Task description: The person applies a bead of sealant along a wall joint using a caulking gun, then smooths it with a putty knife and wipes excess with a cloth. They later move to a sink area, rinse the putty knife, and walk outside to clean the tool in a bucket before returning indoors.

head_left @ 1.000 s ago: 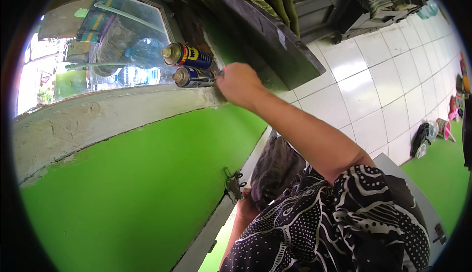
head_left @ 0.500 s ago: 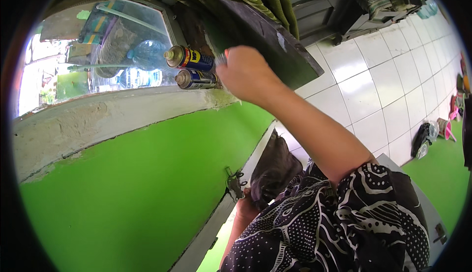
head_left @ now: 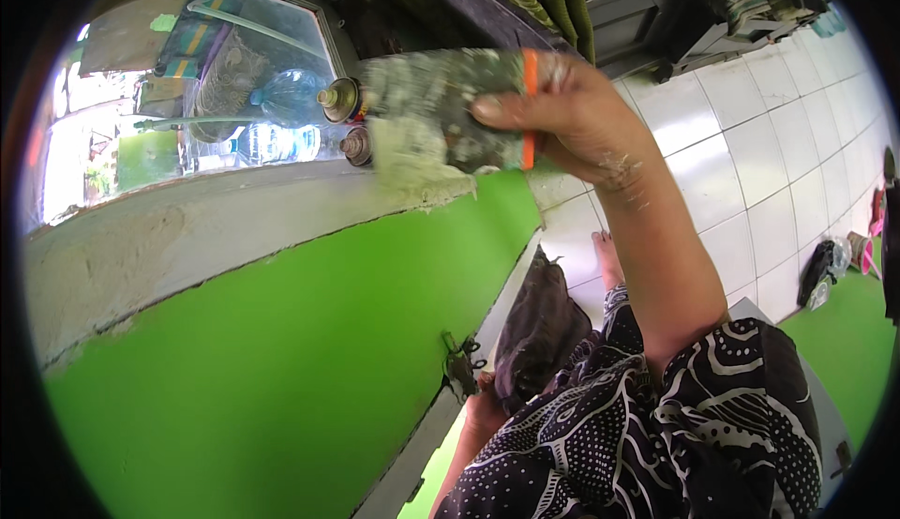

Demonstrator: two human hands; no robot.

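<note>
Head view: right hand (head_left: 572, 116) raised to the sill (head_left: 187, 238), fingers (head_left: 506, 106) clamped around a putty-caked scraper (head_left: 441, 106) with an orange band, thumb pressing on the blade's face. Blade edge loaded with pale filler (head_left: 408, 158), touching the grey sill just above the green wall (head_left: 281, 369). Two spray cans (head_left: 342, 120) lying on the sill just behind the blade, bottles beyond the window pane (head_left: 253, 97). Left hand (head_left: 483, 416) low beside the wall near a latch (head_left: 459, 364), mostly hidden by the patterned sleeve; cannot tell how its fingers stand. To do it well, probably: blade tilted shallow, steady even pressure along the sill edge, filler pushed into the rough seam, excess kept off the green paint, clear of the cans.
</note>
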